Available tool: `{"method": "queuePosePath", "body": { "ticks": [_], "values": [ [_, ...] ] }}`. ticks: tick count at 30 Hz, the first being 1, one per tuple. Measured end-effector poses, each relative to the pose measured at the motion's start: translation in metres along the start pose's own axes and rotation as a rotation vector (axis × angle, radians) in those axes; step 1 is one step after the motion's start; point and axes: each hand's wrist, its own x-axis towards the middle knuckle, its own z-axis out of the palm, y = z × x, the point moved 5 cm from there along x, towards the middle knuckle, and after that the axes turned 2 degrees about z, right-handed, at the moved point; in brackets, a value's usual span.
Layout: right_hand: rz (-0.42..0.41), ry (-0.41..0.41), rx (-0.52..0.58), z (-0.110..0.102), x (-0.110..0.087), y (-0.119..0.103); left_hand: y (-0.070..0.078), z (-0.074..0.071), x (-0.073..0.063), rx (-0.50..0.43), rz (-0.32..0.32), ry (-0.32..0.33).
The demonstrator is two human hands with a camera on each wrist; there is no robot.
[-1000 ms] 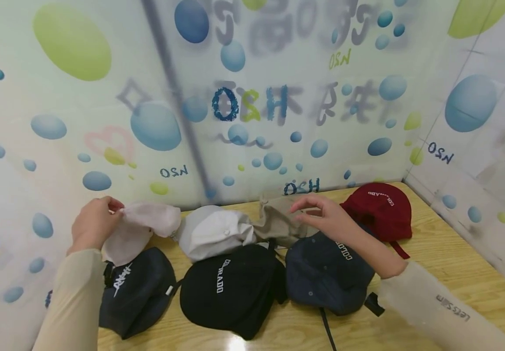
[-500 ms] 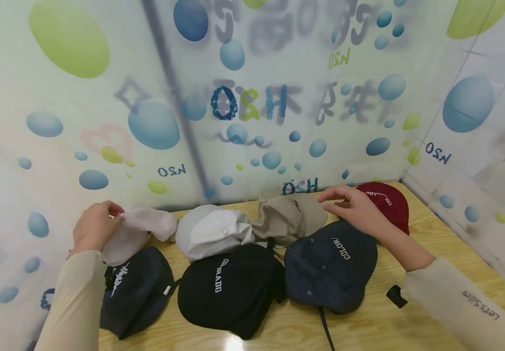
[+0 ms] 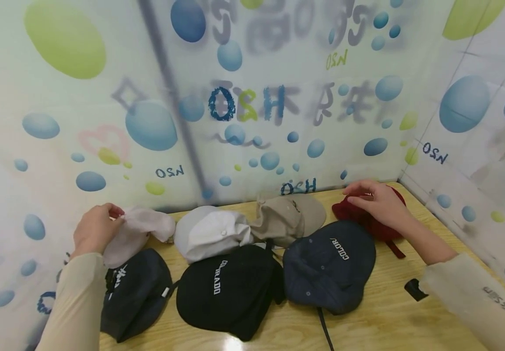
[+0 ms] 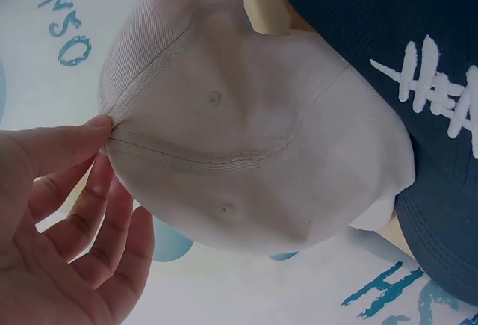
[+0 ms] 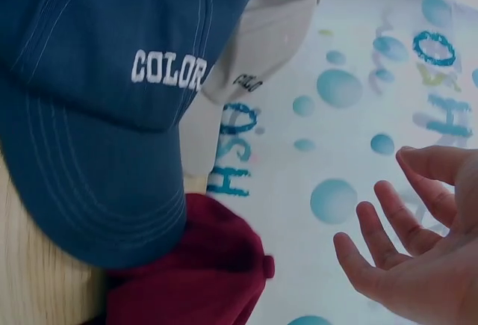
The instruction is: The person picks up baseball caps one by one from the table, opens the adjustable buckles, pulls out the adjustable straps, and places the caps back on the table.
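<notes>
My left hand pinches the edge of a pale pink cap between thumb and forefinger, and the other fingers curl loosely beneath. That cap lies at the far left of the back row, against a dark navy cap with white script lettering. Over at the right, my right hand hovers by a dark red cap, fingers loosely bent and holding nothing. In the head view the hand covers part of the red cap. Beside it lie a blue cap and a beige cap.
A white and grey cap sits in the middle of the back row, a black cap in front of it. The wooden table meets a patterned wall behind. A black strap end shows near the right sleeve.
My right hand has moved rightward from over the beige cap to the red cap, uncovering the beige and blue caps. The left hand keeps its pinch on the pink cap.
</notes>
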Motion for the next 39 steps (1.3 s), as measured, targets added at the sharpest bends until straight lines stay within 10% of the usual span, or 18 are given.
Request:
{"method": "queuePosePath", "body": {
  "ticks": [39],
  "values": [
    [-0.061,0.038,-0.266,-0.002,-0.003,0.047,0.003,-0.007,-0.014,-0.028,-0.012,0.008]
  ]
}}
